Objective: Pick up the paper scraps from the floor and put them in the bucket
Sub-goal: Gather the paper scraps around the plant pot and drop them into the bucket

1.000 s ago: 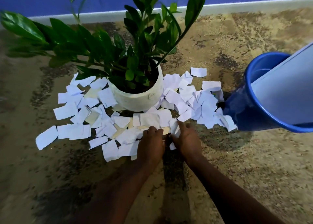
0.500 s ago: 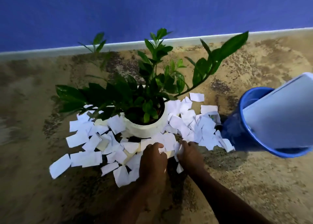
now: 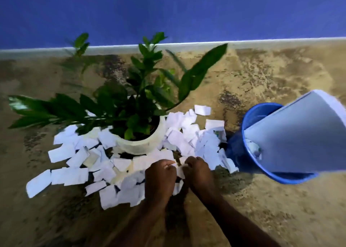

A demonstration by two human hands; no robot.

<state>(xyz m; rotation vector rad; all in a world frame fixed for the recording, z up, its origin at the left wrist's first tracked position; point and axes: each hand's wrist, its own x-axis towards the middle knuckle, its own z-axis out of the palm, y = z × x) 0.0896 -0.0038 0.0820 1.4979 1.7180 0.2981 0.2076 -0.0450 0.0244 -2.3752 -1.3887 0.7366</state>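
left hand (image 3: 161, 177), right hand (image 3: 198, 172) closed further | flat paper scraps (image 3: 69, 175) | round bucket (image 3: 250, 115)

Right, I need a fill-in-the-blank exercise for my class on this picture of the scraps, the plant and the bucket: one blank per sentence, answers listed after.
1. The paper scraps lie scattered around a white ____ that holds a green plant.
2. The bucket beside the scraps is ____ in colour.
3. Counting the left hand and the right hand, the number of hands gripping scraps is ____.
Missing words: pot; blue; two.
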